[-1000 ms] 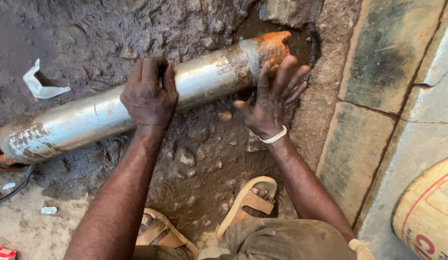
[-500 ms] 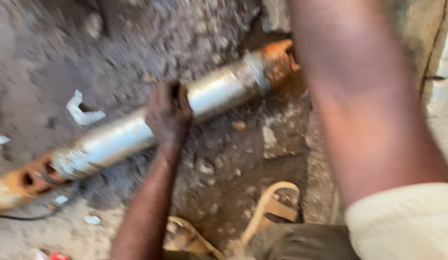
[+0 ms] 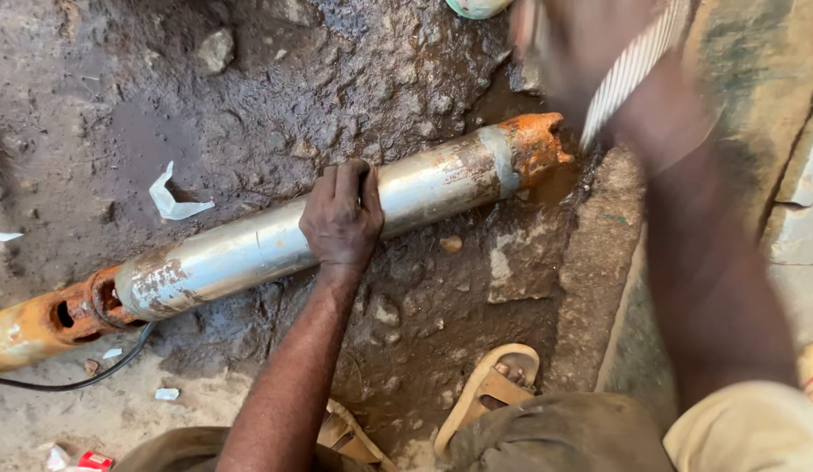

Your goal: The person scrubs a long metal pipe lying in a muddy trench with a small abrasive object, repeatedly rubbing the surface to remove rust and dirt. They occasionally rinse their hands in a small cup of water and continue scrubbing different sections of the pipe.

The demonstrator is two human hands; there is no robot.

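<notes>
Rusty pipe [image 3: 336,232] pinned by your left hand [image 3: 341,218], clamped over it. Right hand [image 3: 598,61] blurred, grip unreadable. Keep pipe steady.

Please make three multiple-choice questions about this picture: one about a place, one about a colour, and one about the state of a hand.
1. Where does the left hand rest?
A. On the middle of the metal pipe
B. On the sandal
C. On the black cable

2. What colour are the two end pieces of the pipe?
A. Blue
B. Rusty orange
C. White

3. How does the right hand appear?
A. Flat on the mud
B. Wrapped around the pipe
C. Raised above the pipe's far end, blurred, with a pale ridged thing at it

Answers:
1 A, its fingers curl over the silver body of the pipe.
2 B, both the near end piece and the far end piece are orange with rust.
3 C, it is blurred at the top of the picture, clear of the ground; its grip cannot be made out.
</notes>
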